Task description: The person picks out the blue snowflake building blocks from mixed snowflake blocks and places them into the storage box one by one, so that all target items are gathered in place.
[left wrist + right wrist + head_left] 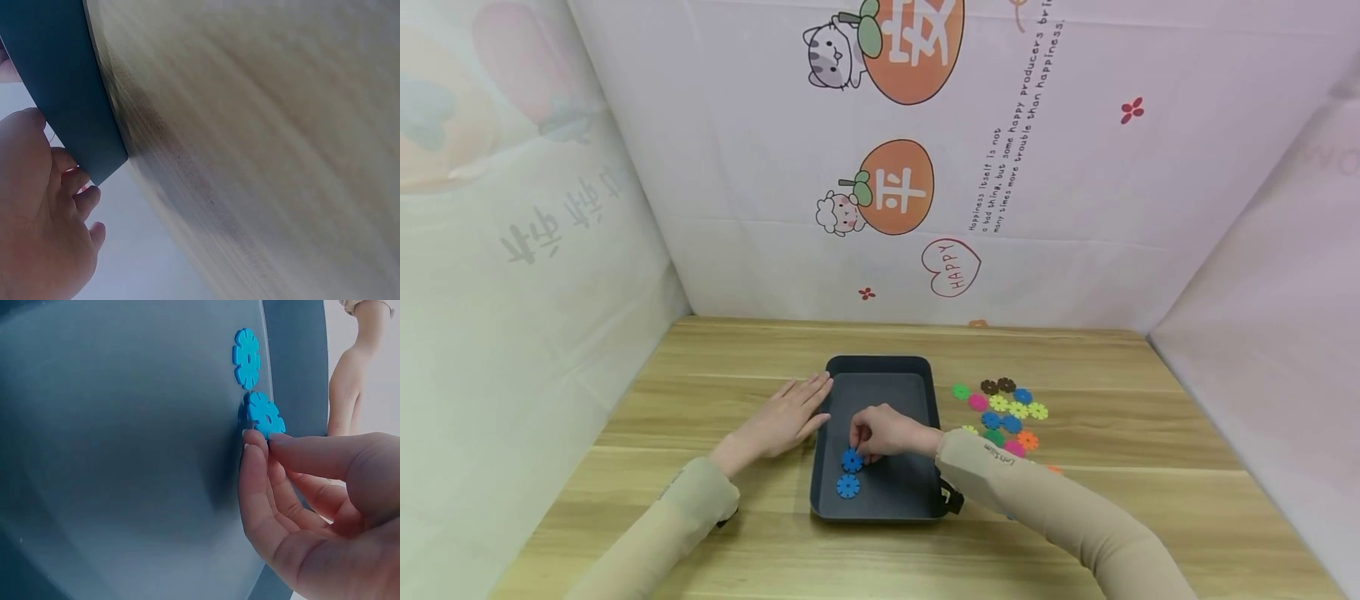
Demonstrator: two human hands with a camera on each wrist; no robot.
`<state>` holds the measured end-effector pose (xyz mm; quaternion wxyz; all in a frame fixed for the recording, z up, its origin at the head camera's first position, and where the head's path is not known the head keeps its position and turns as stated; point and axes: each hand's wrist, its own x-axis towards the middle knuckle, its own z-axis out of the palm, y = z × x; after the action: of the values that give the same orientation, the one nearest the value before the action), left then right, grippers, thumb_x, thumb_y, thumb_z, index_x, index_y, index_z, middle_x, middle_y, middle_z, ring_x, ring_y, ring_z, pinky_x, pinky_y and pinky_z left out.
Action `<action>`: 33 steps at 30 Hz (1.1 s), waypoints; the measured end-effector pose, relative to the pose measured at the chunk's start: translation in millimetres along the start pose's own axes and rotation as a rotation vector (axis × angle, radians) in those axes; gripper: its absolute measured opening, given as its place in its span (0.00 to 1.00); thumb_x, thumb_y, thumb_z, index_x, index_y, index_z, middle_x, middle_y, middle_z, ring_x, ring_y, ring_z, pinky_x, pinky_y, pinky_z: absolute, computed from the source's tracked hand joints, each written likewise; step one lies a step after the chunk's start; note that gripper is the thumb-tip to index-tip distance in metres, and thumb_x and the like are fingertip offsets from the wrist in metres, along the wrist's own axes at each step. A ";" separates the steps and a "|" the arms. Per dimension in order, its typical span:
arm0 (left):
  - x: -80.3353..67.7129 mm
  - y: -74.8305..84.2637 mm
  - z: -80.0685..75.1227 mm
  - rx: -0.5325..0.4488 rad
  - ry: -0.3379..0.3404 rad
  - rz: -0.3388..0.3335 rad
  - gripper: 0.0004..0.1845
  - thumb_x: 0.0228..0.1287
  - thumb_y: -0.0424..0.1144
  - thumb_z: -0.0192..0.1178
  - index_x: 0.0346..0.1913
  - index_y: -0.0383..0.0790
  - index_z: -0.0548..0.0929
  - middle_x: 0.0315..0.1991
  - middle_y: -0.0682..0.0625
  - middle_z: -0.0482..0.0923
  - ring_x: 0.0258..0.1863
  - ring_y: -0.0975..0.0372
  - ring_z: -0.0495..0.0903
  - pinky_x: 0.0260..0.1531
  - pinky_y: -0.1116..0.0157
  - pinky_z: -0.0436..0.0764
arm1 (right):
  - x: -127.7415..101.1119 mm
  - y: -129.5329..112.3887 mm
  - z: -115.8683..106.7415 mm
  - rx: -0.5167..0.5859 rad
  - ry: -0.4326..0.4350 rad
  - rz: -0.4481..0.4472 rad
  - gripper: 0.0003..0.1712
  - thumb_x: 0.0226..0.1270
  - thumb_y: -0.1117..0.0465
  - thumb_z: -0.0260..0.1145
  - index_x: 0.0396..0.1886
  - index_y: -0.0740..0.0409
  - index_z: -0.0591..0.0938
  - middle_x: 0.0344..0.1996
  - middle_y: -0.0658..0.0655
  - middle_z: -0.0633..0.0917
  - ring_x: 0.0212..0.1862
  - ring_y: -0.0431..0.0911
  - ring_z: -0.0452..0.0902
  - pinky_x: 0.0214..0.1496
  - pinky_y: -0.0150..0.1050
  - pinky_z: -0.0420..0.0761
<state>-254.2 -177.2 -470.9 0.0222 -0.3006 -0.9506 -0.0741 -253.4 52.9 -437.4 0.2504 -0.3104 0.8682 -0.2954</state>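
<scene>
My right hand [887, 432] pinches a blue notched plastic disc [265, 415] between thumb and fingertips, low over the floor of a dark tray [895, 492]. A second blue disc [848, 487] lies flat in the tray, just nearer me than the pinched one; in the right wrist view it is the upper disc [248, 359]. With fingers extended, my left hand [788, 417] rests on the tray's left rim. The left wrist view shows its fingertips [87, 201] at the edge of the tray wall [65, 81].
Right of the tray, loose notched discs [1018, 410] in green, pink, brown, yellow, blue and orange lie on the wooden table [745, 533]. My right forearm [1045, 500] hides some of them. A black strap piece [951, 498] shows at the right wrist. A printed cloth [760, 208] hangs behind.
</scene>
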 end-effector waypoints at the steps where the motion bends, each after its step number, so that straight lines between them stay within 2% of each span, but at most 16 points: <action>1: 0.1 -0.1 0.2 0.002 -0.002 -0.001 0.33 0.80 0.53 0.42 0.78 0.36 0.56 0.79 0.42 0.52 0.78 0.49 0.56 0.76 0.44 0.56 | -0.1 -0.1 0.2 0.000 -0.003 -0.001 0.02 0.65 0.73 0.64 0.34 0.65 0.82 0.27 0.58 0.86 0.31 0.51 0.86 0.35 0.43 0.87; 9: -0.3 -0.9 1.6 0.006 -0.001 0.002 0.33 0.80 0.53 0.43 0.78 0.36 0.57 0.79 0.42 0.53 0.78 0.49 0.56 0.76 0.44 0.57 | 0.5 -2.2 1.0 -0.005 -0.009 0.001 0.04 0.65 0.74 0.63 0.33 0.64 0.82 0.27 0.59 0.86 0.31 0.52 0.86 0.34 0.42 0.87; 19: -1.3 0.7 0.0 -0.001 0.000 -0.002 0.33 0.79 0.52 0.43 0.77 0.36 0.57 0.79 0.42 0.53 0.78 0.49 0.56 0.76 0.44 0.56 | 3.1 -4.5 3.4 -0.052 -0.010 -0.008 0.05 0.66 0.72 0.64 0.33 0.61 0.84 0.27 0.57 0.86 0.29 0.49 0.85 0.28 0.30 0.81; 33: -1.6 0.9 0.0 -0.006 0.013 0.005 0.33 0.79 0.51 0.45 0.77 0.35 0.57 0.79 0.41 0.54 0.78 0.48 0.57 0.76 0.43 0.57 | 3.3 -5.4 4.3 -0.051 0.001 0.013 0.04 0.66 0.72 0.65 0.33 0.62 0.85 0.28 0.58 0.87 0.29 0.47 0.84 0.29 0.31 0.81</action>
<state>-252.4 -177.4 -471.0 0.0276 -0.3027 -0.9494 -0.0787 -250.9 45.6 -437.7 0.2436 -0.3110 0.8776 -0.2716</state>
